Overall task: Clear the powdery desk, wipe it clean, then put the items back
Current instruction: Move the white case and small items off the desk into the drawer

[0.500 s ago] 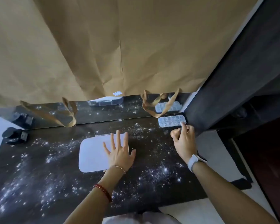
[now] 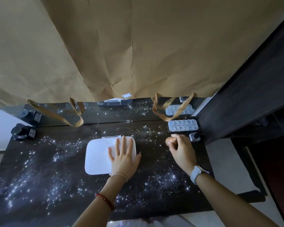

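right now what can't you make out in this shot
- Head view: the right hand is curled, so whether it holds anything is hidden by its own fingers.
- The compartment box is too small to show any contents.
- The left hand lies flat on the white case, hiding part of the lid.
- The black object at far left is too dark to identify.

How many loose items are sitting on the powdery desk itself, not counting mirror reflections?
4: a white box mid-desk under the left hand, a clear compartment organizer back right, a small clear jar beside the right hand, a black object back left.

White box (image 2: pixel 98 158), white-speckled black desk (image 2: pixel 39 185)
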The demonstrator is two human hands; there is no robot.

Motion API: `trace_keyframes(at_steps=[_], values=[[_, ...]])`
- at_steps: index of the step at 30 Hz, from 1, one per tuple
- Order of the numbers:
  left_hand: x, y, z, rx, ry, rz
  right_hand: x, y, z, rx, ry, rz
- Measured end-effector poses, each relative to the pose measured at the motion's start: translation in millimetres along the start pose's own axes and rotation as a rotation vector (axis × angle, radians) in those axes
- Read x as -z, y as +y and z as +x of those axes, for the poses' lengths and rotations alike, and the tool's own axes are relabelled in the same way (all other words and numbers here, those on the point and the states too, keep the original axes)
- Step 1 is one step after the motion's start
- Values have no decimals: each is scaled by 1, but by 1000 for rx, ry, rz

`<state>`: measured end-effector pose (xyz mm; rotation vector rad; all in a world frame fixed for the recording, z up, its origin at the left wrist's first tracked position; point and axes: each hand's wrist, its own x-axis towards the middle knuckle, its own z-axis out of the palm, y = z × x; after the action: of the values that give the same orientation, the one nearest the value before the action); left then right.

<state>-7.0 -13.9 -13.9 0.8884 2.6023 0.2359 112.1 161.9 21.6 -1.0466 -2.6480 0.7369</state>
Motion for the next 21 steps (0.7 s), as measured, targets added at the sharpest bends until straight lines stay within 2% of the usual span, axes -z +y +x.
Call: trace_keyframes(at_steps=[3,7,9,11,14,17,21], values=[[13,-11,-8,79,132,-154,-13,-34,-8,95,-68,152],[24,-44,-26,362,360,-273,-36,-82,-15,35,-280,370],[29,-63,-33,530,374,-304,-48,-100,-19,6,-379,408],[32,-76,-36,645,304,-369,-57,-114,-21,-36,-362,459],[32,-85,-34,691,208,-431,-70,-123,-21,-115,-311,464],[32,-84,-28,647,140,-517,-73,-124,-26,-239,-357,489],[36,-72,-31,574,172,-669,-70,-116,-35,-269,-328,476]])
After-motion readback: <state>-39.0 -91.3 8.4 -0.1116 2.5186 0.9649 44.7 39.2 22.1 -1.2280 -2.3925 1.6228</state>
